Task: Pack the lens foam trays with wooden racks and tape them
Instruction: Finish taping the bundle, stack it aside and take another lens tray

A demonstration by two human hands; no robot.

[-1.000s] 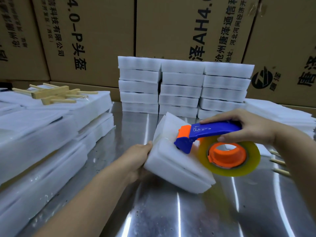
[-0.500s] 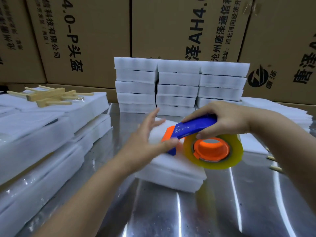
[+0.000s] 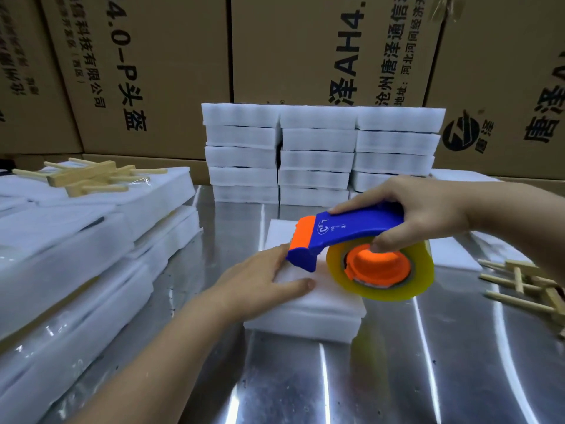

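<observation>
- Right hand (image 3: 428, 215) is wrapped fully round the blue handle of the tape dispenser (image 3: 351, 229), thumb tucked under by the orange hub; the grip is closed on the tool, not on any foam.
- Left hand (image 3: 256, 283) lies flat, fingers straight, on the near-left part of the foam pack (image 3: 308, 322); it presses the pack onto the steel table (image 3: 336, 381) and holds nothing.
- The foam pack sits mid-table, directly under the dispenser; the dispenser's orange-and-blue nose is down at the pack's top face, just beside the left fingers; the tape roll (image 3: 385, 293) hangs over the pack's right side.
- The pack looks closed, two white layers one on the other; whether a wooden rack is inside cannot be told; no strip of tape can be made out on it, though clear tape on white foam would be hard to see.
- By my reading, the step in hand is the taping of this one pack, at or near the start of a strip.
- Done, as far as shows: three stacks of finished packs (image 3: 318, 154) stand at the back, several high, against the cardboard boxes (image 3: 159, 71).
- Left to do: loose wooden racks (image 3: 526, 283) lie on the table at the right; a second heap of racks (image 3: 88, 177) rests on the foam pile (image 3: 76, 255) at the left; both suggest many packs to come, so the job looks partway rather than near its end.
</observation>
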